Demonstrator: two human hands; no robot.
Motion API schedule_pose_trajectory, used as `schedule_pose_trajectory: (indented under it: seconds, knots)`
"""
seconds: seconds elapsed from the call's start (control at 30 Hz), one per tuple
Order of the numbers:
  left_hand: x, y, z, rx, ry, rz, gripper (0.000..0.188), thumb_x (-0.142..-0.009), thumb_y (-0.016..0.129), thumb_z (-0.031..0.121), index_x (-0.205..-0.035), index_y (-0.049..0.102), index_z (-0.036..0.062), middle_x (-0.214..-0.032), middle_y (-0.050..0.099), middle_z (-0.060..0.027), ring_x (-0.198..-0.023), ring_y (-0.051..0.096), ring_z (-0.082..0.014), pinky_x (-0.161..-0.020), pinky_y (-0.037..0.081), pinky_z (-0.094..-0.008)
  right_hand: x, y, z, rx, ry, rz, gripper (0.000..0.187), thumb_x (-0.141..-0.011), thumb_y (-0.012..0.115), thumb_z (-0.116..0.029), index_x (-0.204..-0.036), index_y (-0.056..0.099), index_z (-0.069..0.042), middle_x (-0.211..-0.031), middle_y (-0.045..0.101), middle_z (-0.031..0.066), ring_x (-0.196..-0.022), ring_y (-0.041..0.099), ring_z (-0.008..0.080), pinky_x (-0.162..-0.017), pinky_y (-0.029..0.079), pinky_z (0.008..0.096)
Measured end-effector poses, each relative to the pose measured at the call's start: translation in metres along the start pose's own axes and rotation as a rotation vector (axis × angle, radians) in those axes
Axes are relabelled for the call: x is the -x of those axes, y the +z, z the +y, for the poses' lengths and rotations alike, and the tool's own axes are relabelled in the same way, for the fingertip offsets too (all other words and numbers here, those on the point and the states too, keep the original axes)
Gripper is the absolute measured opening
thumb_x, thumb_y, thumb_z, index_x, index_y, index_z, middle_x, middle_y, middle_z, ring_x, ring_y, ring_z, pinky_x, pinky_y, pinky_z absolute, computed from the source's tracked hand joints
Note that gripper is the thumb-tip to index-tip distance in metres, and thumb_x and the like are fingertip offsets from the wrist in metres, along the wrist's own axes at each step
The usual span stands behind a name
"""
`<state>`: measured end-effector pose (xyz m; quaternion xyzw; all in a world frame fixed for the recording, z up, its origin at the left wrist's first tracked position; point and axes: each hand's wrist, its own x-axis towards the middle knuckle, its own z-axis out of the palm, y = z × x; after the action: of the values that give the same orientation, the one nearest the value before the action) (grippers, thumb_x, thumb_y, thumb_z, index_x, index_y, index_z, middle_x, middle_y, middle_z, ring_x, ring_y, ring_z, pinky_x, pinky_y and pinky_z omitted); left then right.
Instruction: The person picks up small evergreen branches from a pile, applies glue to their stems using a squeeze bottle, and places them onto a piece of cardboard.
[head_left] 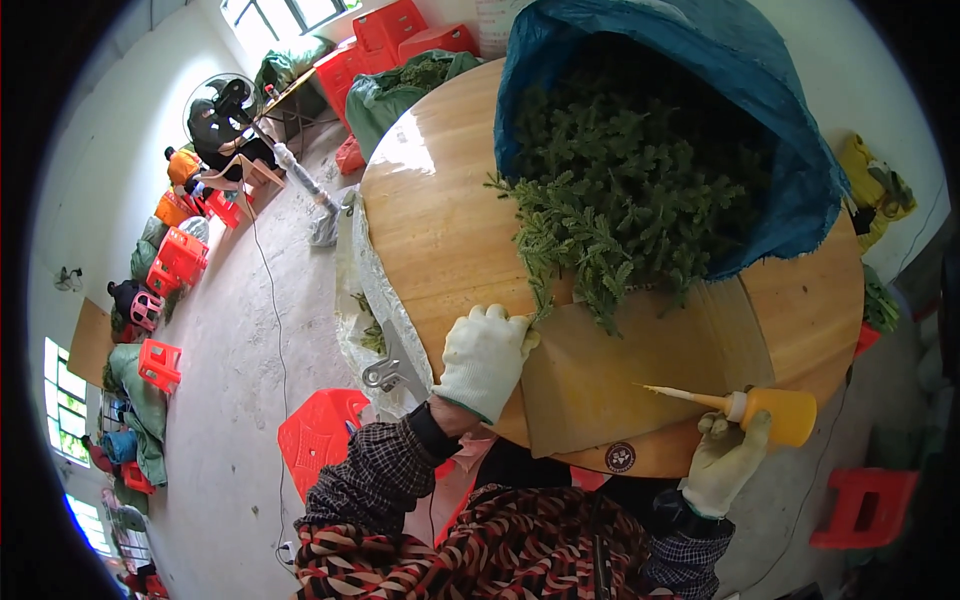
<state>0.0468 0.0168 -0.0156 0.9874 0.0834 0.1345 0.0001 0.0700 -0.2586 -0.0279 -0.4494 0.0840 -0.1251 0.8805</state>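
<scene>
My left hand [485, 362], in a white knit glove, is closed at the near left edge of a pile of green fir-like sprigs [630, 195]. The tip of one hanging sprig [541, 292] meets its thumb and fingers, which appear to pinch it. My right hand [727, 462], also gloved, is wrapped round a yellow squeeze bottle [783, 416]. The bottle lies tilted on its side, its long thin nozzle pointing left over a brown sheet [640, 375] on the table. The pile spills from a blue sack [815, 130], which hides its back part.
The round wooden table [430, 240] stands before me. A metal clamp [382, 374] sits by its left edge, near a red stool [318, 440]. Another red stool [865, 508] is at right. A person [215, 130] sits far left by a fan [232, 98]. A cable [275, 310] crosses the floor.
</scene>
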Motion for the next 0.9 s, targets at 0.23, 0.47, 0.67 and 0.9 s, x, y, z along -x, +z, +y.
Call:
schedule_pose_trajectory:
  seconds: [0.23, 0.47, 0.67, 0.9]
  knots:
    - [0.015, -0.013, 0.010, 0.127, 0.018, 0.013, 0.021, -0.082, 0.065, 0.030, -0.083, 0.067, 0.0091, -0.079, 0.061, -0.0085, -0.079, 0.061, -0.0282, -0.068, 0.050, -0.0389, -0.001, 0.000, -0.001, -0.011, -0.001, 0.020, 0.036, -0.094, 0.057, -0.033, -0.111, 0.053, -0.002, -0.087, 0.058, 0.0057, -0.062, 0.052, 0.0088, -0.058, 0.048, 0.0248]
    - [0.037, -0.044, 0.028, 0.715, -0.002, -0.052, 0.013, -0.081, 0.066, 0.017, -0.081, 0.067, 0.0040, -0.082, 0.064, -0.0121, -0.078, 0.063, -0.0313, -0.068, 0.049, -0.0404, -0.002, 0.002, -0.003, -0.051, 0.018, 0.006, 0.033, -0.095, 0.056, -0.033, -0.109, 0.053, -0.003, -0.087, 0.058, 0.0057, -0.062, 0.052, 0.0091, -0.059, 0.048, 0.0249]
    - [0.040, -0.047, 0.030, 0.750, -0.041, -0.449, 0.017, -0.081, 0.065, 0.017, -0.084, 0.067, 0.0007, -0.080, 0.065, -0.0157, -0.074, 0.064, -0.0327, -0.067, 0.051, -0.0385, -0.003, 0.003, 0.000, -0.065, 0.020, 0.053, 0.034, -0.095, 0.056, -0.034, -0.108, 0.053, -0.003, -0.087, 0.058, 0.0057, -0.064, 0.051, 0.0093, -0.060, 0.047, 0.0251]
    - [0.031, -0.051, 0.014, 0.647, -0.122, -0.683, 0.023, -0.081, 0.063, 0.021, -0.084, 0.067, -0.0006, -0.080, 0.065, -0.0178, -0.073, 0.064, -0.0340, -0.067, 0.052, -0.0400, -0.001, 0.004, 0.000, -0.055, 0.004, 0.073, 0.034, -0.095, 0.057, -0.035, -0.108, 0.053, -0.004, -0.087, 0.057, 0.0045, -0.065, 0.050, 0.0094, -0.060, 0.045, 0.0250]
